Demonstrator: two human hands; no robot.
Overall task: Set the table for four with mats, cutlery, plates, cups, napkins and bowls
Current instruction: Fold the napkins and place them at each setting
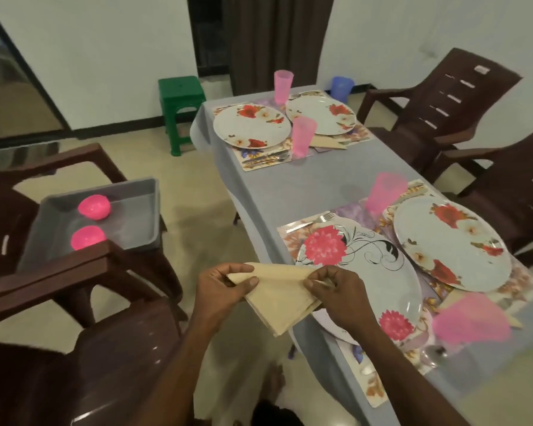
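Observation:
A beige napkin [279, 298], folded into a triangle, hangs in the air off the near left edge of the table [320, 182]. My left hand [220, 287] pinches its left corner and my right hand [336, 290] pinches its right corner. Just behind it lies a plate with pink flowers [373, 272] on a floral mat [293, 238], with a fork [310, 222] beside it. Three more flowered plates [450, 244] [251, 126] [320, 110] sit on mats. Pink cups [385, 192] [471, 322] [302, 135] [283, 86] stand by them. Another folded napkin [326, 142] lies at the far right setting.
A grey tray [130, 210] on the brown chair [59, 272] to the left holds two pink bowls [94, 206] [86, 237]. More brown chairs [437, 99] stand at the right. A green stool [180, 99] and a blue bucket [341, 87] are beyond the table.

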